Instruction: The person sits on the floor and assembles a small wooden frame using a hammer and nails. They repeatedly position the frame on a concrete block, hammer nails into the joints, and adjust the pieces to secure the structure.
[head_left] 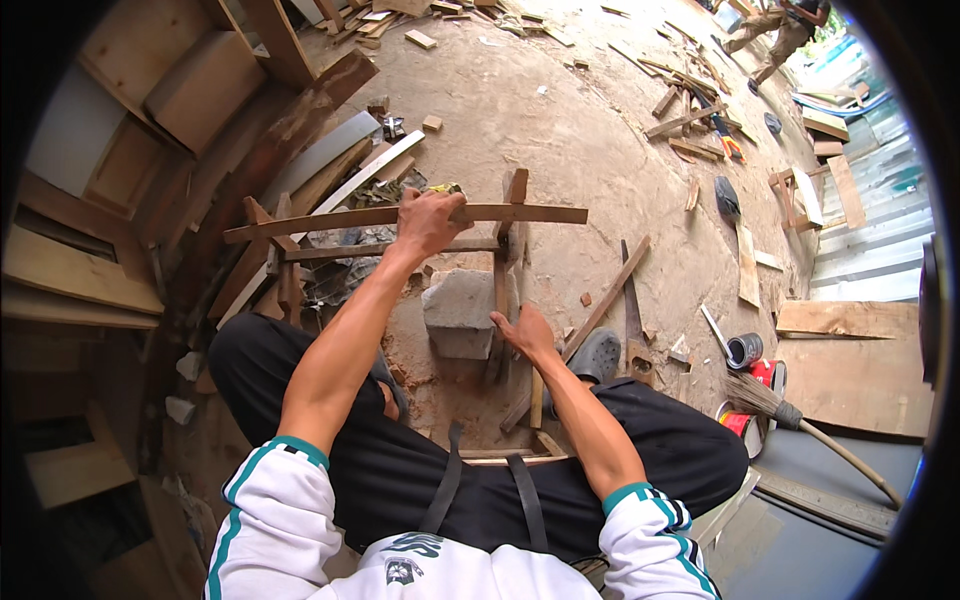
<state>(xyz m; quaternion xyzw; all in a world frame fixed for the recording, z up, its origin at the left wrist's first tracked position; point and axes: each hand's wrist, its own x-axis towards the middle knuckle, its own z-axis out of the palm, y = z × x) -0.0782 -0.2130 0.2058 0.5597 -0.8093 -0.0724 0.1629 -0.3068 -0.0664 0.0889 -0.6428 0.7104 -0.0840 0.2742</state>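
Clutching a yellowish item (pixel 448 188), the left hand (pixel 430 222) rests on a wooden slat (pixel 340 218) while the right hand (pixel 527 332) clasps an upright (pixel 501 280).

L arm (pixel 345 350) extd. fwd. and angled inward, forearm bare; L hand (pixel 430 222) back up, fingers curled under. R arm (pixel 590 425) reaches fwd. and inward, forearm also bare; R hand (pixel 528 332) lower, closer in, thumb pointing L, fingers partly hidden, can't confirm closure from where I stand.
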